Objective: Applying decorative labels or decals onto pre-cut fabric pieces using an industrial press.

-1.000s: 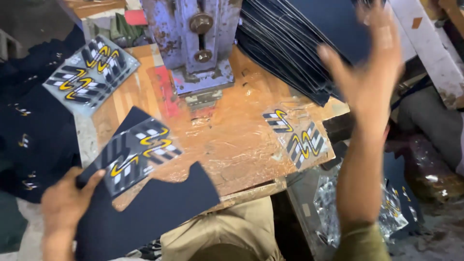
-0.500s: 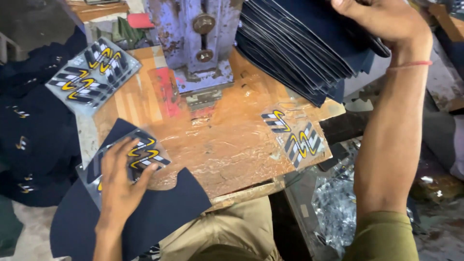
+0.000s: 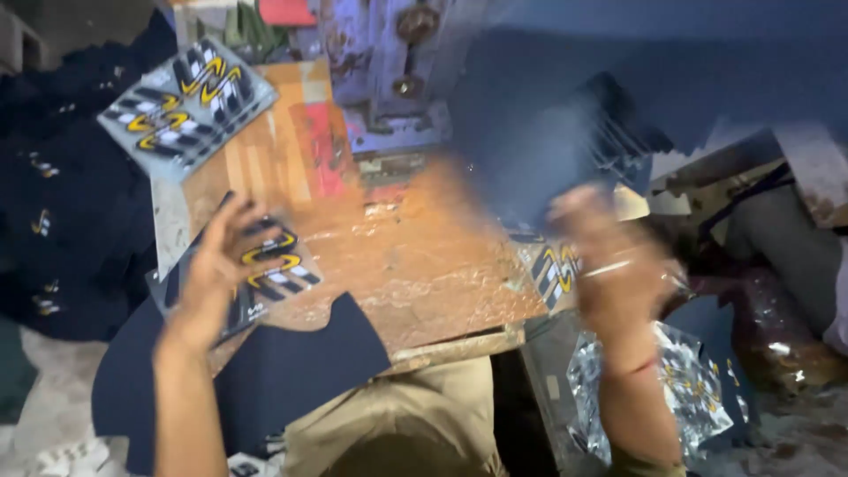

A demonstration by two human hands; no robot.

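Since the earlier frame, the right hand (image 3: 614, 265) has come down from the tall stack at upper right and is now swinging a blurred dark blue fabric piece (image 3: 565, 150) over the counter (image 3: 415, 256); its grip on the cloth is too smeared to tell. In the head view, the left hand (image 3: 216, 278) is resting with fingers spread on a clear-wrapped sheet of yellow, black and white emblems (image 3: 269, 269), which is lying on dark blue cloth (image 3: 291, 371) at the counter's near left edge. Another emblem packet (image 3: 185, 106) is sitting at the far left corner, beside the blue press machine (image 3: 397, 79).
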